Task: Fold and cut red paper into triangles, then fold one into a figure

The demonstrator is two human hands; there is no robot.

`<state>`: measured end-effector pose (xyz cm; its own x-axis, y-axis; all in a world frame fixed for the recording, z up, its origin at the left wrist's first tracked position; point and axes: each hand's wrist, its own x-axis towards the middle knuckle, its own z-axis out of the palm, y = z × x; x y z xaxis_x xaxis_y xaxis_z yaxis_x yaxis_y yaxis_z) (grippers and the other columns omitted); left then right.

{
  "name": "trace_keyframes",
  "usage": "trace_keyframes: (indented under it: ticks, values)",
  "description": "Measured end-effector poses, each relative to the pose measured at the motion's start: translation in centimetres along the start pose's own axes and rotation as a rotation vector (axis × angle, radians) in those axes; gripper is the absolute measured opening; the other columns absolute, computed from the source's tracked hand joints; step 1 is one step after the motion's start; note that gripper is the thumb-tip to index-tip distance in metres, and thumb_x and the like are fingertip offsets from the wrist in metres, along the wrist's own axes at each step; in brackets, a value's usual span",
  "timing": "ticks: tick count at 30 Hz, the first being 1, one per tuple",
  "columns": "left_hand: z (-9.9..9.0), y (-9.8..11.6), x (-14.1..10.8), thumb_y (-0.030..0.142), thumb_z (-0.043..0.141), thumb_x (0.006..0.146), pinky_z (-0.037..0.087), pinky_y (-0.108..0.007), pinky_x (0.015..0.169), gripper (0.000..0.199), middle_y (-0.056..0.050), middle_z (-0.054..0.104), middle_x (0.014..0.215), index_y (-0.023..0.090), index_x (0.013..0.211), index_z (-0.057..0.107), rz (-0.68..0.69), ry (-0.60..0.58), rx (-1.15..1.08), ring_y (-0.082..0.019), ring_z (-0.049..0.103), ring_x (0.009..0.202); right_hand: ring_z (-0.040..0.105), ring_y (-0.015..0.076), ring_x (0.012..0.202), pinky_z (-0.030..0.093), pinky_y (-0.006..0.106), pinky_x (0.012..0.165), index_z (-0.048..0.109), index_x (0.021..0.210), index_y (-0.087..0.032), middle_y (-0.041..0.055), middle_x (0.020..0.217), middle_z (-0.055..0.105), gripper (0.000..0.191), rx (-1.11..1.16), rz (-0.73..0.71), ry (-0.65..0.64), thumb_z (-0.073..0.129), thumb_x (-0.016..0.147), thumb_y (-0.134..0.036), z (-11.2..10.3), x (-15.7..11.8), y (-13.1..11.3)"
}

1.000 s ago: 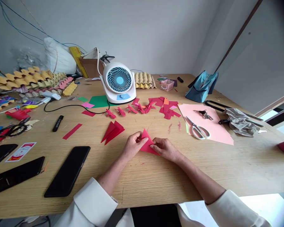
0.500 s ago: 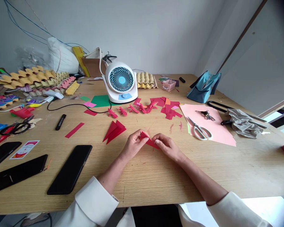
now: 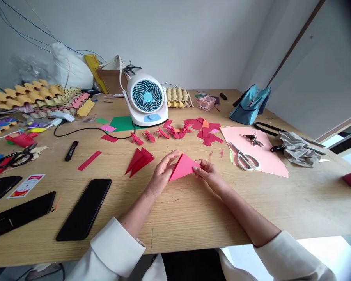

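A red paper triangle [image 3: 182,168], folded from a sheet, stands tilted above the table between my hands. My right hand [image 3: 210,175] pinches its right corner between thumb and fingers. Along its left edge lies my left hand [image 3: 161,175], fingers stretched out and touching the paper; the thumb is partly hidden behind it. Several folded red triangles [image 3: 139,160] lie overlapped to the left of my hands. Beyond them runs a row of small red folded paper figures [image 3: 163,133]. A pile of red paper pieces [image 3: 206,131] is at the back right.
A white fan [image 3: 148,99] stands behind the paper figures. White-handled scissors [image 3: 247,160] and keys [image 3: 253,139] rest on pink sheets [image 3: 272,162] to the right. Black phones [image 3: 84,208] and a black marker [image 3: 71,151] are on the left. Egg trays [image 3: 23,95] fill the back left.
The red paper has turned from a narrow, edge-on shape to a broad triangle facing me. My left fingers have straightened from their pinch, while my right hand keeps a corner. The view has shifted slightly.
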<state>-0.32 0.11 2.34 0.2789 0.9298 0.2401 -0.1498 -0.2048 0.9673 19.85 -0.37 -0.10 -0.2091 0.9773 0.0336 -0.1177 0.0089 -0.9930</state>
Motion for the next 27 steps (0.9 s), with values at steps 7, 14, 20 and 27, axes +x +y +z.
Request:
trace_keyframes:
  ticks: [7,14,20,27]
  values:
    - [-0.2,-0.3,0.0,0.04,0.054,0.091,0.046,-0.033,0.096,0.039,-0.011,0.063,0.127,0.018,0.123,0.058,-0.122,0.029,-0.062,-0.024,0.059,0.116,0.043,0.0107,0.059,0.032,0.025,0.057,0.058,0.08,-0.018,-0.0028,0.065,0.053,0.033,-0.116,-0.089,0.007,0.066,0.082,-0.05,-0.9,0.4,1.0]
    - [-0.1,-1.5,0.2,0.031,0.063,0.085,0.049,-0.029,0.087,0.038,-0.008,0.067,0.111,0.018,0.121,0.055,-0.06,-0.006,0.038,-0.018,0.063,0.099,0.043,0.0112,0.061,0.035,0.025,0.057,0.06,0.087,-0.018,-0.0014,0.071,0.053,0.029,-0.265,-0.141,-0.014,0.059,0.087,-0.047,-0.7,0.1,0.2]
    - [0.0,-2.6,0.4,0.023,0.062,0.084,0.049,-0.028,0.086,0.038,-0.007,0.067,0.11,0.019,0.121,0.055,-0.021,-0.021,0.1,-0.016,0.063,0.098,0.055,0.0148,0.074,0.045,0.027,0.067,0.061,0.092,-0.019,0.0022,0.083,0.062,0.028,-0.303,-0.187,-0.014,0.06,0.086,-0.046,-0.4,-0.1,0.1]
    - [-1.9,-2.8,1.5,0.02,0.063,0.079,0.047,-0.024,0.071,0.04,-0.001,0.063,0.083,0.019,0.118,0.055,0.061,0.339,0.114,-0.012,0.06,0.075,0.061,0.0197,0.094,0.05,0.036,0.085,0.058,0.114,-0.019,0.0113,0.11,0.061,0.027,-0.626,-0.412,0.19,0.05,0.095,-0.036,0.2,-0.9,0.4]
